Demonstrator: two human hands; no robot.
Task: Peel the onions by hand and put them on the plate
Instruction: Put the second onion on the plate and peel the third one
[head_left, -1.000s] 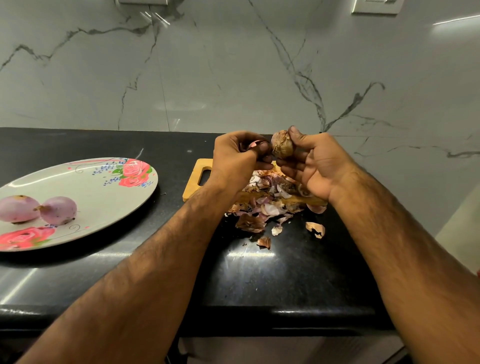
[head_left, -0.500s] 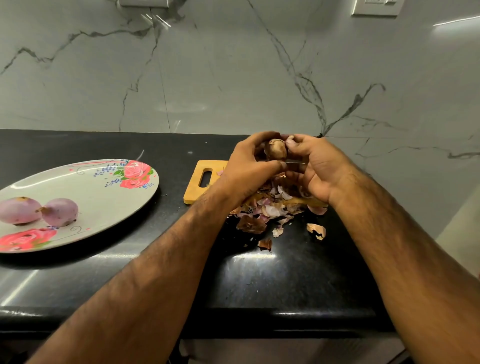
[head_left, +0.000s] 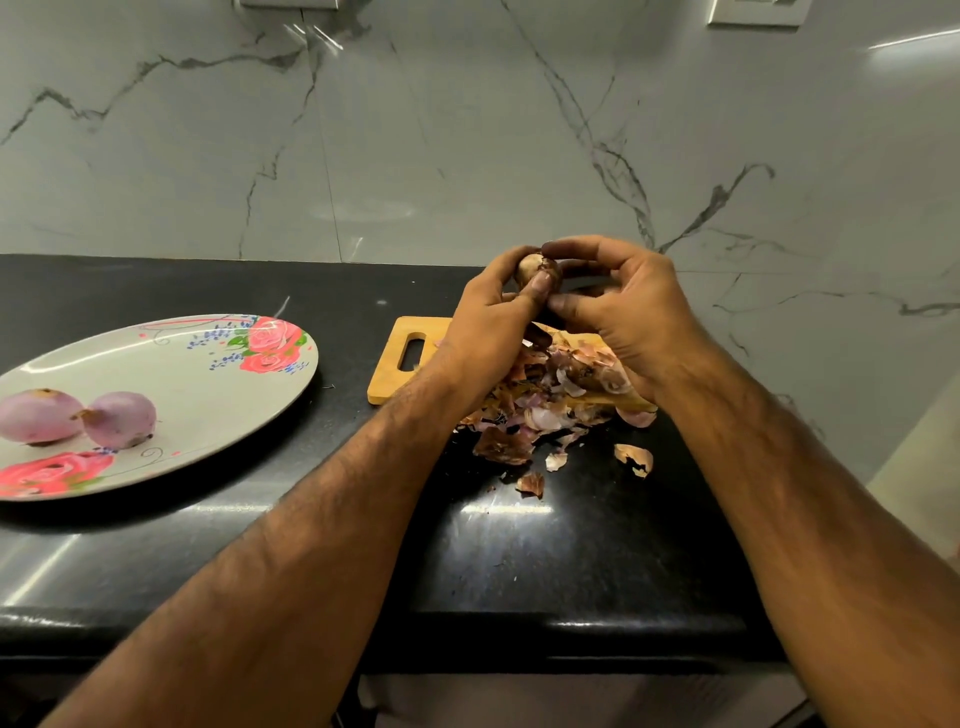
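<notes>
onions are being peeled over a glossy black stone counter (head_left: 571, 561). at its left lies a large oval grey plate with pink roses (head_left: 208, 374); further right is a small wooden cutting board (head_left: 387, 382) strewn with a heap of brown and purple peels (head_left: 540, 410). the left hand (head_left: 483, 322) and right hand (head_left: 623, 306) meet above the board. two peeled pale purple onions (head_left: 122, 418) lie side by side on the plate. a small brown-skinned onion (head_left: 530, 267) sits in the left hand's curled grip, thumb pressed on it, while the right hand's fingertips pinch at its top. the step looks like stripping skin; next calls for tearing the dry skin free, then carrying the onion to the plate.
</notes>
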